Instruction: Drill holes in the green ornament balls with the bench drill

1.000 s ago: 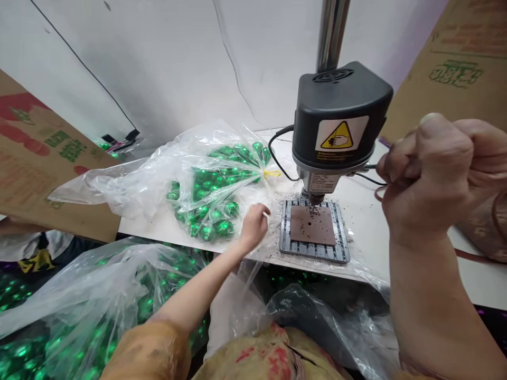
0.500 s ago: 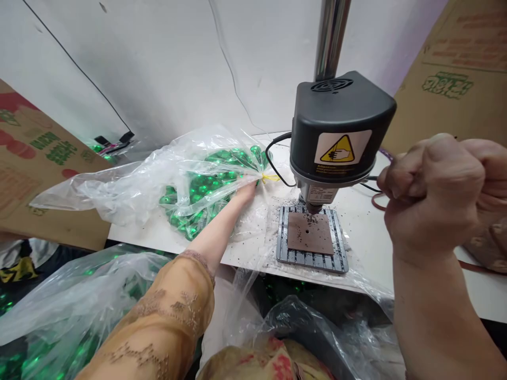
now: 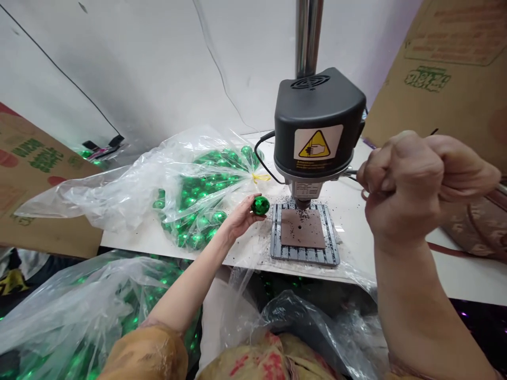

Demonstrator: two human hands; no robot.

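Observation:
My left hand (image 3: 238,218) holds a shiny green ball (image 3: 260,205) by the fingertips, just left of the drill's grooved base plate (image 3: 303,254). A brown pad (image 3: 301,228) speckled with dark chips lies on that plate under the bit. The black drill head (image 3: 319,124) hangs on a steel column (image 3: 308,37). My right hand (image 3: 412,182) is a closed fist on the drill's feed lever (image 3: 352,171), raised at the machine's right side. A clear plastic bag (image 3: 198,182) of several green balls lies on the white table (image 3: 467,277) behind my left hand.
Cardboard boxes stand at the left (image 3: 35,179) and the right (image 3: 443,74). More clear bags of green balls (image 3: 75,311) sit below the table's front edge. A black cable (image 3: 261,153) loops from the drill head. Dark chips litter the table near the plate.
My left hand drew back from the bag's tied neck and now carries one green ball toward the plate. The right fist stays on the lever. The view shifted slightly right.

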